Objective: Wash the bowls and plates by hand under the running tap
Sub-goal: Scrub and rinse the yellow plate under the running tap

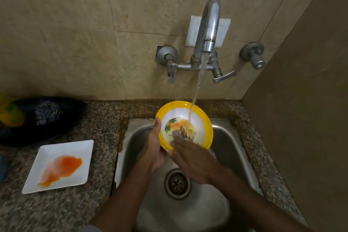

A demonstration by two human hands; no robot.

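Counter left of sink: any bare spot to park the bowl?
Bare granite between the white plate, dark bag and sink; more in front of the plate. Far left is crowded. The right strip is narrow.

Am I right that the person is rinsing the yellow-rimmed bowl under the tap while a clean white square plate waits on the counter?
Not quite: in the head view the white square plate is smeared with orange sauce, not clean. The rest holds: the yellow-rimmed bowl is under the tap.

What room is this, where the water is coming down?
Most likely a kitchen: a wall tap runs into a steel sink set in a stone counter, where a dirty white plate waits.
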